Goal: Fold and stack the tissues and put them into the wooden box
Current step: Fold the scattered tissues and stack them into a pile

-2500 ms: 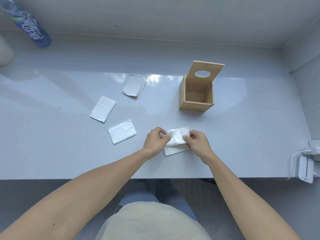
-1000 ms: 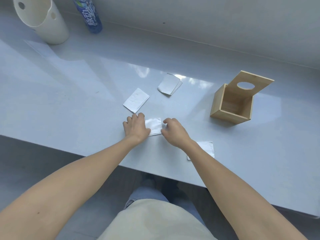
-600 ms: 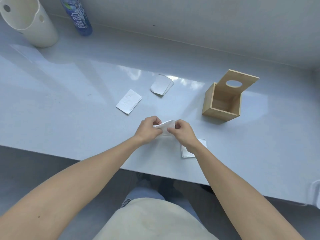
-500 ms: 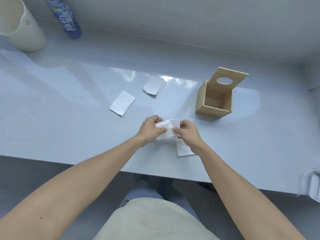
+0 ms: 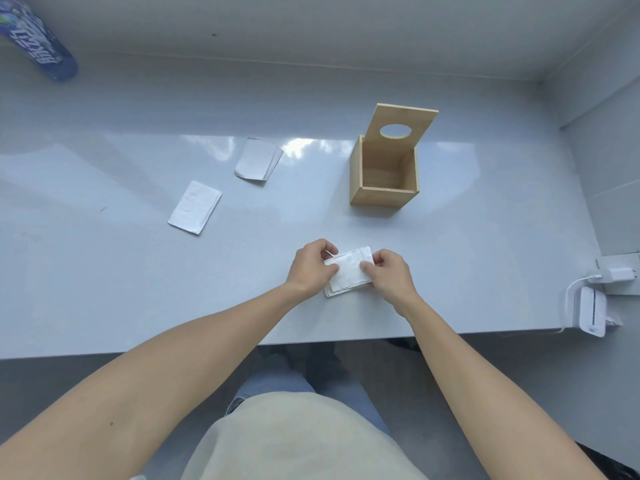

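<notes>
A folded white tissue (image 5: pixel 349 268) is held at its two ends by my left hand (image 5: pixel 311 268) and my right hand (image 5: pixel 389 273), right over another folded tissue whose edge (image 5: pixel 337 292) shows beneath it on the table. Two more folded tissues lie to the left: one (image 5: pixel 195 207) nearer, one (image 5: pixel 258 160) farther back. The wooden box (image 5: pixel 384 174) stands behind my hands, empty, its lid with a round hole (image 5: pixel 398 128) tilted up and back.
A blue bottle (image 5: pixel 38 43) lies at the far left corner of the grey table (image 5: pixel 104 289). A white charger and cable (image 5: pixel 588 306) sit at the table's right edge. Walls close off the back and the right side.
Both hands picked a tissue up from the left and carried it right, over the tissue lying in front of the box. It is now lower, on top of that one.
</notes>
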